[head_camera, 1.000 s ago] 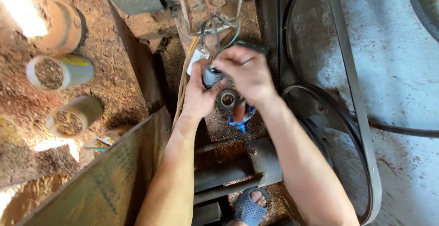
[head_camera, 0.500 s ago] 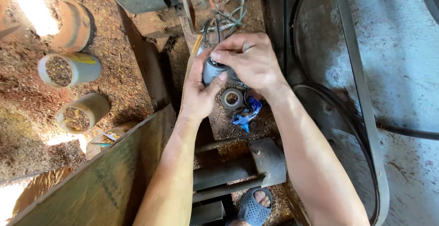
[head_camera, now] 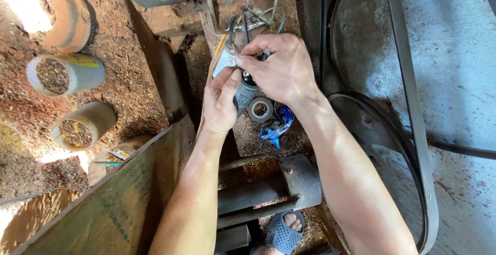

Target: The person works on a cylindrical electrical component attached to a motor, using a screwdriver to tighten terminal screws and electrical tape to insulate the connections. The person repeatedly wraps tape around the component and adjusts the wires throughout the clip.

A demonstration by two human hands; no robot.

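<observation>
A large belt (head_camera: 413, 131) curved well right of the fingers, and a wooden board (head_camera: 119, 198) slanted below them to the left. The right hand (head_camera: 281, 72) covered the top of a small grey cylindrical capacitor (head_camera: 244, 94), fingers pinching its wire ends. The left hand (head_camera: 221, 100) wrapped its body from the left. It looked light, rigid and smooth, best gripped round the body. A tape roll (head_camera: 260, 109) lay just below, leaving little room.

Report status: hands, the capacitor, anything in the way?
Both hands on the capacitor: left hand grips its body, right hand at its top by the wires. Tape roll and blue scrap lie just below, apart from it.
</observation>
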